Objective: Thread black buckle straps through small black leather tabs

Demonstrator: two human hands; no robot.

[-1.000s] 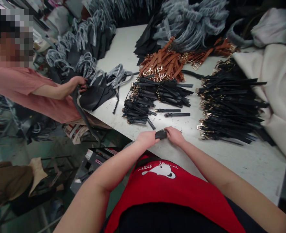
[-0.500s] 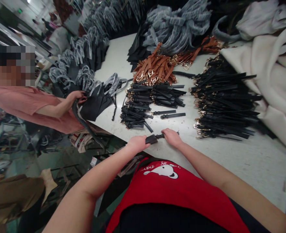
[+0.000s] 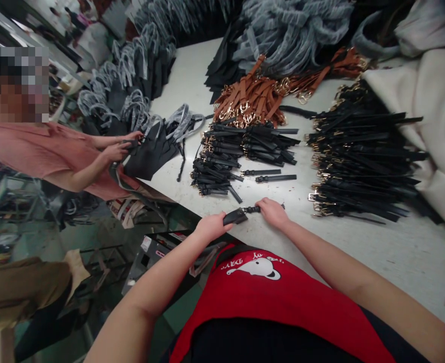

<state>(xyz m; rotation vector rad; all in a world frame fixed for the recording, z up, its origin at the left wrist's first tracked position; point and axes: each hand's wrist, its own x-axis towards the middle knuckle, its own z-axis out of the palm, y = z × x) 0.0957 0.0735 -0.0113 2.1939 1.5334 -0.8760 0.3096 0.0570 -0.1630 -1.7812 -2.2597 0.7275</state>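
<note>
My left hand (image 3: pixel 211 227) is closed on the flat end of a short black strap (image 3: pixel 237 216) at the near edge of the white table (image 3: pixel 377 252). My right hand (image 3: pixel 272 210) pinches the strap's other, narrower end, so the strap is stretched between both hands. Two single black straps (image 3: pixel 269 175) lie just beyond my hands. Behind them is a heap of black buckled straps (image 3: pixel 241 148).
A big pile of black straps (image 3: pixel 362 156) lies to the right, brown straps (image 3: pixel 252 98) behind, grey-wrapped handles (image 3: pixel 294 30) at the back, cream cloth (image 3: pixel 426 106) far right. A person in a pink shirt (image 3: pixel 44 154) at the left handles black bags (image 3: pixel 150 148).
My hands have drawn apart, pulling the black strap out longer between them. The person at the left has brought a second hand to the bags.
</note>
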